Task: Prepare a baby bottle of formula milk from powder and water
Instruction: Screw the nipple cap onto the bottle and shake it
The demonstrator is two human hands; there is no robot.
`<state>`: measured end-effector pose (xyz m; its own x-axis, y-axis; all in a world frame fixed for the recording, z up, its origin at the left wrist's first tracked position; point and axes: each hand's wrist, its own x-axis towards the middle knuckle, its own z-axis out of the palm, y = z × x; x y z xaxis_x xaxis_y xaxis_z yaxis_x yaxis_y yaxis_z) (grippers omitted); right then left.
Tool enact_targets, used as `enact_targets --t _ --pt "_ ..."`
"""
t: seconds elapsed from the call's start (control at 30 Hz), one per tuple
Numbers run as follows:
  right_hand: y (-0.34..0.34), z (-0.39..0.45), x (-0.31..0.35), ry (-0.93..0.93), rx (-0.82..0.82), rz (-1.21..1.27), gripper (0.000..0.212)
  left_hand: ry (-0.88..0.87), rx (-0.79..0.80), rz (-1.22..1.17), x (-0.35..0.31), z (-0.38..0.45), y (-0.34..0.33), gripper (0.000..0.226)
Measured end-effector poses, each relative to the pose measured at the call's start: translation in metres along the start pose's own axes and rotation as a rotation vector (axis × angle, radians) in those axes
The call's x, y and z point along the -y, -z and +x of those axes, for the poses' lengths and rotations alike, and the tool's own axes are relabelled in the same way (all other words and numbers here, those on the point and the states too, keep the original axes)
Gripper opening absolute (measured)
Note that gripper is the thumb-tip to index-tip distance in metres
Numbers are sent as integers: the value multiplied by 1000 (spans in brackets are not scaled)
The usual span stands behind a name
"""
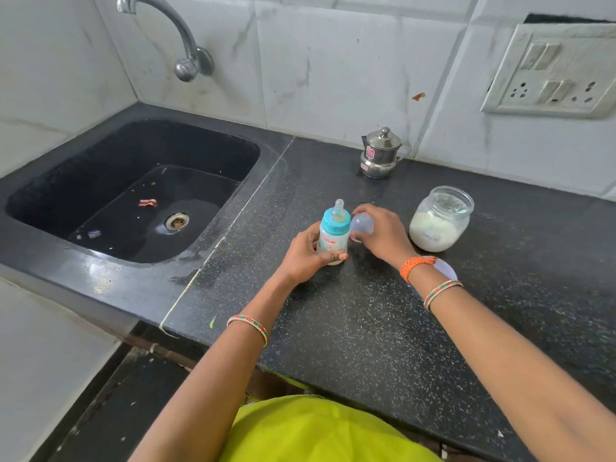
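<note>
Yellow-green shirt (320,428) at bottom edge, nearest the lens. Two bare forearms over black speckled bench (366,328), a striped bangle on each wrist, plus an orange woven band on the right wrist.

Left hand (305,258): grip wrapped round lower body of bottle (333,235), thumb across the front near the base. Bottle upright on bench, teal collar and clear teat on; contents pale, level not readable.

Right hand (383,233): grip closed over clear domed cap (361,226), held just right of the collar, touching or nearly so, cannot tell which.

Right of the hands: open glass jar (440,220), roughly half full of white powder. Round pale lid (445,270) flat on bench near the jar, partly hidden by right wrist.

Further back, by the tiled wall: small steel pot (381,155) with lid and side spout, sticker on front.

Left of bench: black sink (140,188), a few scraps near the drain. Tap (173,31) curving out of wall above. Switch plate (553,71) on wall, upper right.
</note>
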<state>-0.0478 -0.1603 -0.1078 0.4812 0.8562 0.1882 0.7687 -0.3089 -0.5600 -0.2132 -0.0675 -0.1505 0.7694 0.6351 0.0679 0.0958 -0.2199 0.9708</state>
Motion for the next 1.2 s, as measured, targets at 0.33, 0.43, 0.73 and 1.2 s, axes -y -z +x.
enact_targets --t 0.33,0.43,0.73,1.2 --pt "25 -31 77 300 -352 322 34 -14 -6 -44 1 -1 -1 47" --pt "12 -30 73 356 -302 201 34 -42 -13 -46 -3 -4 -2 46" --pt "-13 -26 57 356 -306 187 45 -75 -41 53 -5 -5 -2 45" --pt "-52 -18 62 246 -516 233 52 -129 -127 129 -5 -9 -6 44"
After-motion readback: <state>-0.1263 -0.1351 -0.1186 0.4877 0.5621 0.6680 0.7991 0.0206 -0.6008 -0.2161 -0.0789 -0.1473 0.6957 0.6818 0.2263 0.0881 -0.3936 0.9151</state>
